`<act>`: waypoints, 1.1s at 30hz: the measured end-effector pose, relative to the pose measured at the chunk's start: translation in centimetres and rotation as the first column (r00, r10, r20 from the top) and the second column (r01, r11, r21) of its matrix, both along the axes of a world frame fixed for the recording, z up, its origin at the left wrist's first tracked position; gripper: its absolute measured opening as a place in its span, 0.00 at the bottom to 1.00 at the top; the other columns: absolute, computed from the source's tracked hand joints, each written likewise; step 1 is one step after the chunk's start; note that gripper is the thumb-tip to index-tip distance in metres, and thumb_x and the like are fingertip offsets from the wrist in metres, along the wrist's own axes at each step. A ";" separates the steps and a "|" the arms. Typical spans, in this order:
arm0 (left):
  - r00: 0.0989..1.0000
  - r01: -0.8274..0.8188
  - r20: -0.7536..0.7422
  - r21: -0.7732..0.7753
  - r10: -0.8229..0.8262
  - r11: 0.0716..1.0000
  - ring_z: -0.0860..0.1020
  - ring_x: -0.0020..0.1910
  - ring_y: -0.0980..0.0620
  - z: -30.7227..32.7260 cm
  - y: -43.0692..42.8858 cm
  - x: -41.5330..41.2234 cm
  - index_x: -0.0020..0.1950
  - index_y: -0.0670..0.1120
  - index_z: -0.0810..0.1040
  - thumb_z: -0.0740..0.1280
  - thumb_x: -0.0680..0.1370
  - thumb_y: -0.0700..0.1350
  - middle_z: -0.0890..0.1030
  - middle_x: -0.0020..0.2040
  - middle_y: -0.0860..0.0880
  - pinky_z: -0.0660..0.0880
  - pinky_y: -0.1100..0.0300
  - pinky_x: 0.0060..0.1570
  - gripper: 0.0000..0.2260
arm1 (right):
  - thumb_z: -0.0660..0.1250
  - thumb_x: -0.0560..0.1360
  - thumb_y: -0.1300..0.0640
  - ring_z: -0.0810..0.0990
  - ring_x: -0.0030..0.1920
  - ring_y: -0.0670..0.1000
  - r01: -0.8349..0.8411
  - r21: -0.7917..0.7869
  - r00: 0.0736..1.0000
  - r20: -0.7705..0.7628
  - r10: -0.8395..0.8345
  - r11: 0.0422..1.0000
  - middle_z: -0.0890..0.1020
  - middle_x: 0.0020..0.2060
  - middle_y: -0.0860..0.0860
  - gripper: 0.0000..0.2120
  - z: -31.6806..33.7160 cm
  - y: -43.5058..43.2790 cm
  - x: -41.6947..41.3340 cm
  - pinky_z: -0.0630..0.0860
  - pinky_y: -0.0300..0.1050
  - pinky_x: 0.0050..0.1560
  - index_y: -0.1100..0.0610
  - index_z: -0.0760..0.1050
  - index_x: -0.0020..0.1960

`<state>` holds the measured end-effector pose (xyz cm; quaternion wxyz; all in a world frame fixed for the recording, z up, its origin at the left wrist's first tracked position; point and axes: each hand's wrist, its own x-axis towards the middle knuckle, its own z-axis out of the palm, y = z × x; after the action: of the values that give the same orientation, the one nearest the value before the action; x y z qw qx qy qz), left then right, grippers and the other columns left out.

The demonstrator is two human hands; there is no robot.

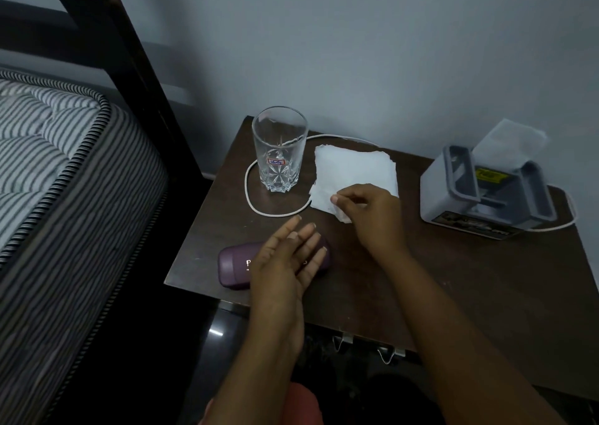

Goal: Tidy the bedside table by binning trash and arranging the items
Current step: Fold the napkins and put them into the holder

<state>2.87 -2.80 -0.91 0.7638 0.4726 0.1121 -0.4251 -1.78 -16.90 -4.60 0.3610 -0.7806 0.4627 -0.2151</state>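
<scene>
A white tissue (353, 172) lies flat on the dark wooden bedside table (453, 279). My right hand (366, 210) pinches its near corner between thumb and fingers. My left hand (288, 256) hovers open, fingers apart, over a purple case (233, 264) near the table's front left edge, hiding its right half. An empty cut-glass tumbler (280, 149) with a small label stands at the back left. A white cable (249, 194) loops around the glass.
A grey tissue box (483, 194) with a sheet sticking out stands at the back right, against the wall. A striped mattress (58, 172) and a dark bed post (129, 68) are on the left. Metal hooks (385, 353) hang under the table's front edge.
</scene>
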 end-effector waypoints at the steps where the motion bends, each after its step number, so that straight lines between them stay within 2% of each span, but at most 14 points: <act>1: 1.000 0.006 0.002 0.004 -0.006 1.000 0.83 0.49 0.52 0.0 0.0 -0.1 0.56 0.44 0.77 0.59 0.79 0.37 0.84 0.50 0.45 0.81 0.63 0.42 0.10 | 0.70 0.72 0.54 0.80 0.43 0.47 0.005 0.018 1.000 0.027 -0.006 1.000 0.85 0.44 0.50 0.06 0.1 -0.2 0.0 0.76 0.41 0.48 0.56 0.83 0.45; 5: 0.999 0.031 0.022 0.005 -0.031 1.000 0.83 0.50 0.51 0.0 0.0 -0.1 0.56 0.44 0.78 0.59 0.79 0.38 0.84 0.49 0.45 0.81 0.63 0.41 0.10 | 0.69 0.73 0.57 0.78 0.43 0.46 0.019 0.123 0.994 0.106 -0.032 0.992 0.83 0.42 0.49 0.06 0.8 -0.6 -0.1 0.71 0.33 0.45 0.59 0.83 0.45; 10: 0.999 0.026 0.027 0.003 -0.026 1.000 0.84 0.48 0.52 -0.1 -0.1 -0.2 0.55 0.44 0.78 0.59 0.79 0.38 0.85 0.45 0.47 0.81 0.63 0.39 0.10 | 0.67 0.75 0.56 0.77 0.46 0.46 0.044 0.215 0.991 0.116 -0.070 0.976 0.81 0.44 0.49 0.10 0.5 -0.8 -0.3 0.70 0.37 0.50 0.60 0.82 0.51; 14: 0.996 0.054 0.063 0.012 -0.055 0.998 0.83 0.51 0.50 0.1 -0.3 -0.2 0.56 0.44 0.78 0.59 0.80 0.38 0.84 0.49 0.45 0.81 0.63 0.42 0.10 | 0.67 0.75 0.55 0.77 0.45 0.45 0.109 0.204 0.981 0.139 -0.139 0.973 0.82 0.46 0.50 0.09 0.2 -1.1 -0.4 0.71 0.36 0.48 0.59 0.81 0.49; 17: 0.984 0.150 0.084 0.074 -0.156 0.986 0.81 0.52 0.50 0.4 -1.9 0.7 0.59 0.42 0.76 0.58 0.81 0.42 0.82 0.51 0.44 0.79 0.63 0.46 0.11 | 0.66 0.76 0.55 0.76 0.39 0.41 0.107 0.064 0.978 0.175 -0.117 0.992 0.81 0.41 0.48 0.07 1.2 -1.6 -0.9 0.70 0.34 0.42 0.58 0.81 0.46; 20: 0.921 0.374 0.056 0.145 -0.385 0.916 0.79 0.53 0.48 0.9 -5.6 2.1 0.63 0.41 0.72 0.57 0.79 0.56 0.80 0.54 0.43 0.77 0.61 0.49 0.21 | 0.66 0.76 0.57 0.75 0.38 0.40 0.039 -0.228 0.984 0.176 0.002 0.973 0.79 0.40 0.45 0.06 3.8 -1.6 -2.1 0.68 0.28 0.42 0.58 0.80 0.45; 23: 0.843 0.530 0.034 0.121 -0.538 0.839 0.80 0.50 0.46 2.2 -9.5 2.8 0.64 0.42 0.71 0.62 0.74 0.64 0.80 0.58 0.41 0.80 0.56 0.45 0.29 | 0.65 0.75 0.58 0.77 0.42 0.49 -0.199 -0.470 0.978 -0.034 0.208 0.860 0.81 0.41 0.50 0.06 5.9 -0.8 -3.4 0.72 0.42 0.45 0.58 0.80 0.44; 25: 0.825 0.534 0.120 0.154 -0.552 0.832 0.80 0.46 0.46 2.5 -11.2 2.8 0.64 0.44 0.73 0.68 0.73 0.57 0.81 0.58 0.41 0.79 0.59 0.35 0.25 | 0.66 0.74 0.58 0.78 0.41 0.53 -0.353 -0.564 0.935 -0.246 0.256 0.747 0.81 0.40 0.53 0.05 6.3 -0.1 -4.3 0.74 0.48 0.42 0.57 0.80 0.43; 27: 0.840 0.450 0.197 0.265 -0.505 0.853 0.80 0.48 0.44 2.1 -11.7 2.6 0.62 0.41 0.75 0.71 0.73 0.46 0.80 0.57 0.39 0.79 0.57 0.36 0.19 | 0.67 0.73 0.57 0.79 0.40 0.55 -0.402 -0.585 0.911 -0.332 0.244 0.705 0.81 0.39 0.53 0.04 6.4 0.8 -5.3 0.75 0.50 0.40 0.55 0.79 0.43; 28: 0.842 0.403 0.235 0.321 -0.485 0.857 0.80 0.52 0.41 1.9 -11.5 2.5 0.60 0.39 0.75 0.71 0.73 0.42 0.80 0.57 0.38 0.78 0.54 0.41 0.18 | 0.66 0.74 0.55 0.79 0.41 0.54 -0.378 -0.559 0.922 -0.303 0.242 0.738 0.81 0.40 0.52 0.05 6.4 1.2 -5.9 0.75 0.50 0.41 0.54 0.80 0.45; 30: 0.826 0.378 0.291 0.348 -0.482 0.858 0.80 0.53 0.38 2.1 -10.4 2.2 0.58 0.35 0.76 0.70 0.73 0.40 0.81 0.54 0.37 0.78 0.48 0.47 0.15 | 0.63 0.76 0.50 0.78 0.46 0.46 -0.164 -0.409 0.986 -0.056 0.155 0.898 0.81 0.46 0.48 0.08 7.2 2.3 -7.4 0.74 0.42 0.48 0.52 0.79 0.50; 31: 0.816 0.397 0.304 0.326 -0.492 0.858 0.81 0.51 0.39 2.8 -9.6 1.7 0.57 0.35 0.76 0.70 0.74 0.40 0.81 0.53 0.37 0.78 0.48 0.47 0.14 | 0.63 0.77 0.48 0.77 0.47 0.40 0.006 -0.281 0.993 0.112 0.026 0.960 0.80 0.47 0.46 0.08 7.7 2.8 -8.2 0.72 0.35 0.49 0.49 0.78 0.51; 32: 0.806 0.426 0.308 0.292 -0.506 0.856 0.81 0.48 0.41 3.5 -8.7 1.2 0.56 0.35 0.77 0.69 0.74 0.41 0.82 0.51 0.39 0.79 0.50 0.45 0.14 | 0.62 0.77 0.47 0.77 0.48 0.37 0.174 -0.104 0.956 0.256 -0.142 0.979 0.80 0.47 0.44 0.07 8.1 3.2 -9.2 0.70 0.29 0.48 0.47 0.77 0.50; 33: 0.797 0.466 0.300 0.244 -0.524 0.850 0.82 0.44 0.44 4.4 -7.6 0.5 0.55 0.36 0.77 0.69 0.74 0.41 0.82 0.49 0.40 0.81 0.53 0.41 0.13 | 0.63 0.76 0.45 0.77 0.50 0.36 0.272 0.150 0.881 0.358 -0.309 0.951 0.80 0.49 0.43 0.08 8.3 3.5 -10.3 0.70 0.29 0.49 0.45 0.77 0.51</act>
<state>3.39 -10.43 3.53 0.5930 0.6132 -0.1225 -0.5073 -12.08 -13.41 3.70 0.4437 -0.6282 0.5061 -0.3902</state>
